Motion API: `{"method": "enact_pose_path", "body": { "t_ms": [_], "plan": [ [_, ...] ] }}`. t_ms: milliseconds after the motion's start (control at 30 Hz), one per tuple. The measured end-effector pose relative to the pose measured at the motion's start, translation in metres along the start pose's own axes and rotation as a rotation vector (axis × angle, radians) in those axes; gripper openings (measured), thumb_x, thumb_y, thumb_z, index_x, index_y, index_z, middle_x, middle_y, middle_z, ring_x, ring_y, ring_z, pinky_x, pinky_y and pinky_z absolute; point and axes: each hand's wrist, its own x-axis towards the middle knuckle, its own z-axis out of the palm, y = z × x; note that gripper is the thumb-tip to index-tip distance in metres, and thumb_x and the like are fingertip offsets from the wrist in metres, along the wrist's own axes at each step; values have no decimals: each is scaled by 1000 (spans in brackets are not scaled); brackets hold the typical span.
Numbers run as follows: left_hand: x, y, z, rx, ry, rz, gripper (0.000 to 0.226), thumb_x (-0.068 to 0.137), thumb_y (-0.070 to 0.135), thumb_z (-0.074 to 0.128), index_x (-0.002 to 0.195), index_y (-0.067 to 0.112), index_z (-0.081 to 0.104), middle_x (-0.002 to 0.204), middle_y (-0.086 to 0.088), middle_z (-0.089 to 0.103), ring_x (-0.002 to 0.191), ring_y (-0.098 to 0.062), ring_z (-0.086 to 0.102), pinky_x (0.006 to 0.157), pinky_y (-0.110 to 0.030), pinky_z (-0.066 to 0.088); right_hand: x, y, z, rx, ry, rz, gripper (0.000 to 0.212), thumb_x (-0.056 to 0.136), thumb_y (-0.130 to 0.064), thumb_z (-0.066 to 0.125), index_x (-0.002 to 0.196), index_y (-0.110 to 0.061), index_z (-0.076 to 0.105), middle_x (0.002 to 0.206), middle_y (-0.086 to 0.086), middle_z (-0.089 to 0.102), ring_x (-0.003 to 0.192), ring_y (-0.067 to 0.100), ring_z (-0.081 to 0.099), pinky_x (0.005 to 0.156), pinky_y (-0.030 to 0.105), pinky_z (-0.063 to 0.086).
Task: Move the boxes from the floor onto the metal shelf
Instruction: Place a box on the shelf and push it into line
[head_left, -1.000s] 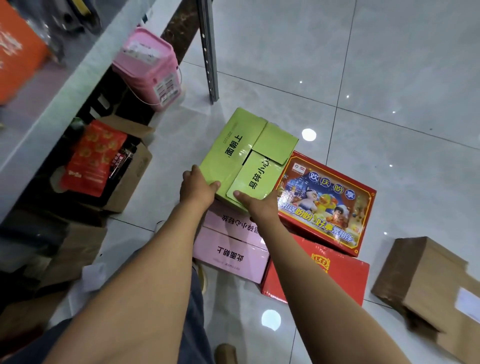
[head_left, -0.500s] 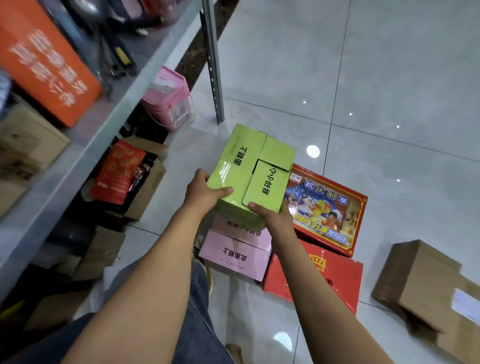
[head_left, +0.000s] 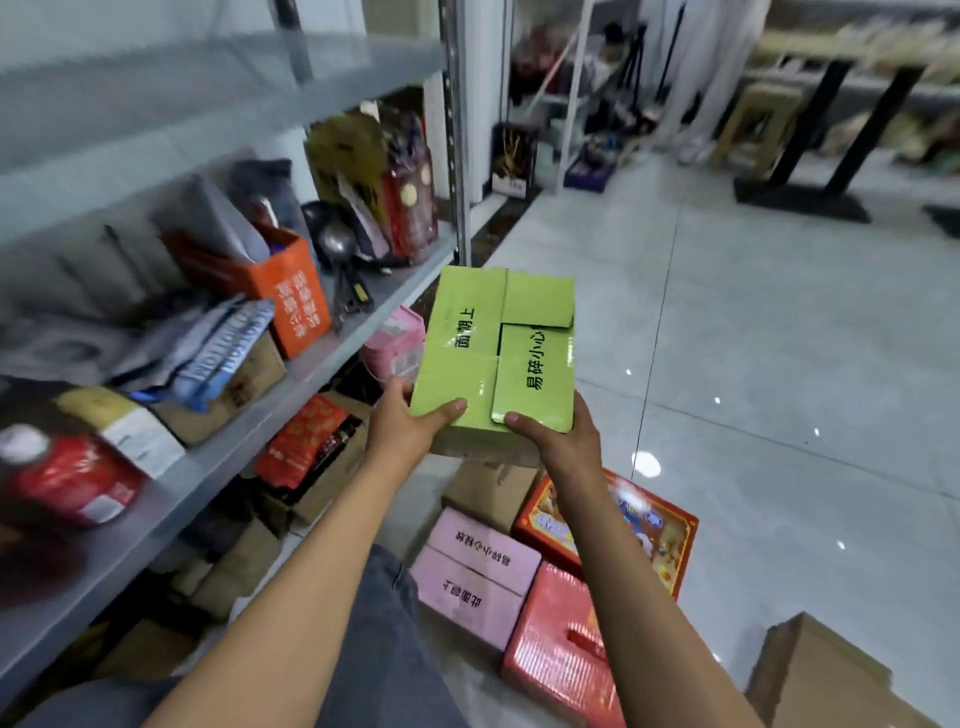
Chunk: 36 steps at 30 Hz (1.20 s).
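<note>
A: On the left, the metal shelf (head_left: 332, 358) is crowded: an orange box (head_left: 291, 296), packets and a ladle fill the middle tier. On the floor below lie a pink box (head_left: 478, 577), a shiny red box (head_left: 556, 660), an illustrated red box (head_left: 644, 525) and a brown carton (head_left: 826, 675).

B: And the green box (head_left: 498, 348)?

A: A second ago it rested low on the pile; now it is up at shelf height, beside the shelf's front edge. The left hand (head_left: 410, 421) and right hand (head_left: 556, 431) each grip a near corner, thumbs on top.

B: So one lift is done?

A: Probably; finding free space comes next, and four boxes remain.
</note>
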Motion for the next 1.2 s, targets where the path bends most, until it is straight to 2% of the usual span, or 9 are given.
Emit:
{"method": "enact_pose_path", "body": {
  "t_ms": [133,300,433,600,767,867,967,1100,1200],
  "plan": [
    [-30,58,-24,-68,69,131,54,64,44,85,101,22,52,100,4,67,92,-14,65,79,-38,55,-30,-62,-3,55,-20,-139,63,65,-18,89,122,-24,63,108,-8,72,93,9,69,79,28,59],
    [-79,130,-65,-37,212,278,45,72,43,79,93,16,50,84,8,62,76,-8,60,58,-20,44,-73,-128,3,123,-70,-258,54,67,-32,88,116,-29,65,105,-10,73,95,12,69,81,35,58],
    [-118,179,-101,-46,296,380,44,72,49,77,89,19,50,78,6,62,68,-9,57,59,-28,44,-112,-173,8,236,-124,-306,45,72,-31,85,113,-28,67,101,-10,74,92,10,70,76,29,56],
    [-162,226,-145,-267,356,474,25,86,41,47,71,20,46,66,7,53,67,-15,47,67,-35,36,-158,-223,17,374,-197,-354,39,74,-27,83,110,-23,69,99,-7,75,83,7,70,63,17,53],
    [-204,259,-195,-311,395,545,25,95,17,38,71,20,45,69,3,52,70,-14,48,66,-32,34,-194,-263,36,425,-296,-412,55,66,-42,87,114,-23,68,106,-3,74,99,18,70,81,35,59],
    [-231,271,-226,-271,454,598,21,99,15,39,81,14,50,76,4,56,64,0,52,62,-21,39,-215,-285,53,440,-392,-436,53,68,-41,84,114,-23,67,105,-5,74,95,14,70,76,30,58],
    [-258,276,-264,-220,497,633,15,100,20,40,96,11,51,85,3,56,64,6,53,55,-12,40,-234,-304,79,467,-519,-425,54,61,-43,89,107,-21,70,103,0,75,96,21,72,82,40,58],
    [-294,264,-321,-169,624,631,10,94,37,41,95,28,46,100,1,51,92,-15,51,81,-34,43,-266,-317,128,488,-696,-387,52,65,-38,83,109,-14,70,99,4,76,87,19,73,71,32,58],
    [-325,244,-362,1,715,633,24,84,60,36,99,42,42,118,0,44,109,-14,49,101,-41,41,-288,-322,173,469,-883,-336,62,58,-45,83,109,-12,69,99,5,76,89,21,73,72,33,58]
  ]
}}
